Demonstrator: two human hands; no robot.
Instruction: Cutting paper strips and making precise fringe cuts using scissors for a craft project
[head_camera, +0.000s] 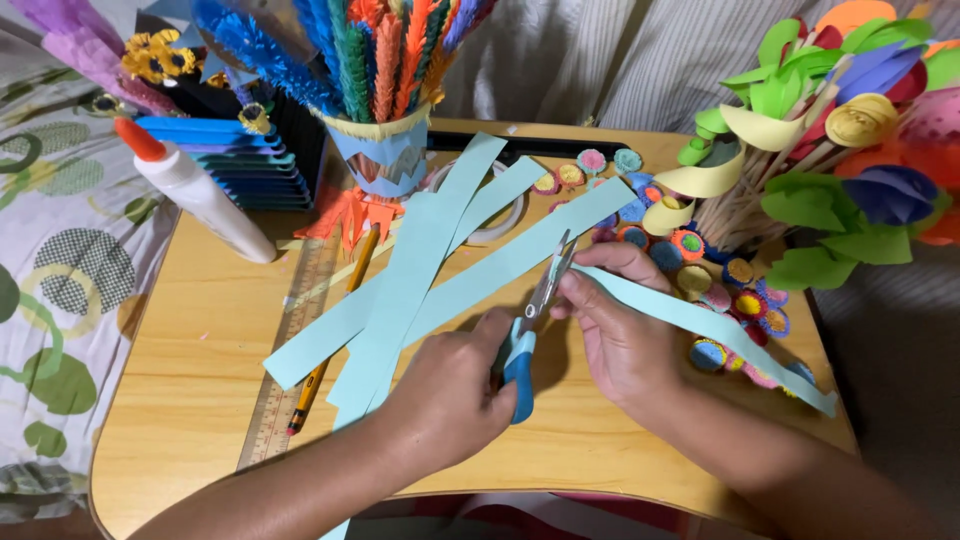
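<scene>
1. On the wooden table (200, 370), the left hand (455, 385) is closed around the blue-handled scissors (528, 325); the right hand (620, 320) pinches a pale blue paper strip (700, 320) at the blades.
2. Three cut strips (430, 270) already lie crossed; this one looks barely started.
3. Flat matte paper, a long ruler (285, 370), a pencil (330, 345), a smooth glue bottle (200, 195), and fringed paper rosettes (740, 300).

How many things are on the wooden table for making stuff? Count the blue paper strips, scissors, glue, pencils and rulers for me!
Light blue paper strips: 4, one held in the right hand
Scissors: 1, in the left hand
Glue bottle: 1
Pencil: 1
Ruler: 1
Total: 8
</scene>
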